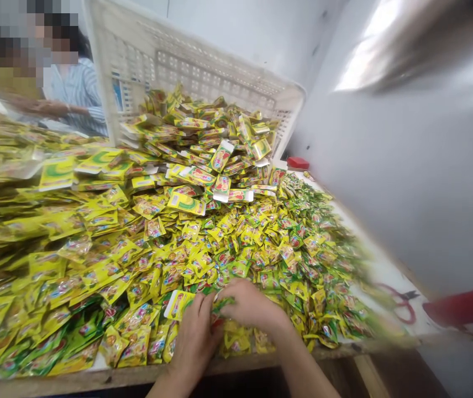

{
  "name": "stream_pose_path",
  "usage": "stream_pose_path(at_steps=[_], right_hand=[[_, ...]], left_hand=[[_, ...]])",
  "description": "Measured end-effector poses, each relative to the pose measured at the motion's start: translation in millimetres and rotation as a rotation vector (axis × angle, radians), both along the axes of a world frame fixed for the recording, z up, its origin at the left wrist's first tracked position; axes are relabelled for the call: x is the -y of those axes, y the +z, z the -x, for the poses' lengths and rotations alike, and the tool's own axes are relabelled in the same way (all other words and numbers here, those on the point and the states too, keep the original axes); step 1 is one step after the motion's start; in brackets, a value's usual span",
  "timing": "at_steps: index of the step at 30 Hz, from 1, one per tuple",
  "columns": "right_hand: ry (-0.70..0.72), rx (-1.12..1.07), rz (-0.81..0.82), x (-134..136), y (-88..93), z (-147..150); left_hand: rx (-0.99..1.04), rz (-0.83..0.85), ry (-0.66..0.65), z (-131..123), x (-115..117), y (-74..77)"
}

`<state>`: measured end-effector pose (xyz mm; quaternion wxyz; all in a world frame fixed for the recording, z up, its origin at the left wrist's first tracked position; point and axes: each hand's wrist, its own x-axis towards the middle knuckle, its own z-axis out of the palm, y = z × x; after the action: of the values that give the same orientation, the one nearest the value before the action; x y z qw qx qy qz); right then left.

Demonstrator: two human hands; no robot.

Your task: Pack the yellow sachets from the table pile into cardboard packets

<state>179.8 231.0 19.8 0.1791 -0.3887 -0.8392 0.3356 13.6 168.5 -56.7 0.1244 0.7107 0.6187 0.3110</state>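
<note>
My left hand (197, 334) is closed around a small yellow and green carton (179, 305), whose white flap sticks out to the left. Close beside it, my right hand (247, 304) has its fingers curled over a small green and yellow sachet (223, 302), partly hidden by the fingers. Both hands are almost touching, low over the table's front edge. Around them spreads a thick layer of shiny yellow and green sachets (257, 243). Flat yellow cartons (190, 203) with white flaps lie heaped behind the sachets.
A white plastic basket (215, 61) lies tipped on its side, cartons spilling out. Red-handled scissors (404, 307) rest on the white tabletop (422, 326) at right, near a red cylindrical object (464, 305). A red item (298, 162) sits by the basket. Two people are at back left.
</note>
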Motion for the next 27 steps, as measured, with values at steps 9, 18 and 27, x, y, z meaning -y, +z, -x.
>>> stream_pose_path(at_steps=[9,18,27], right_hand=[[-0.187,-0.210,-0.202,7.5,-8.2,16.4],[0.072,-0.093,-0.272,24.0,-13.5,23.8],[-0.354,-0.466,0.064,26.3,-20.6,16.2]], left_hand=[[0.587,0.242,-0.080,20.4,1.5,22.3],[0.861,0.222,-0.069,12.0,5.8,17.9],[1.499,0.255,0.249,69.5,-0.3,42.4]])
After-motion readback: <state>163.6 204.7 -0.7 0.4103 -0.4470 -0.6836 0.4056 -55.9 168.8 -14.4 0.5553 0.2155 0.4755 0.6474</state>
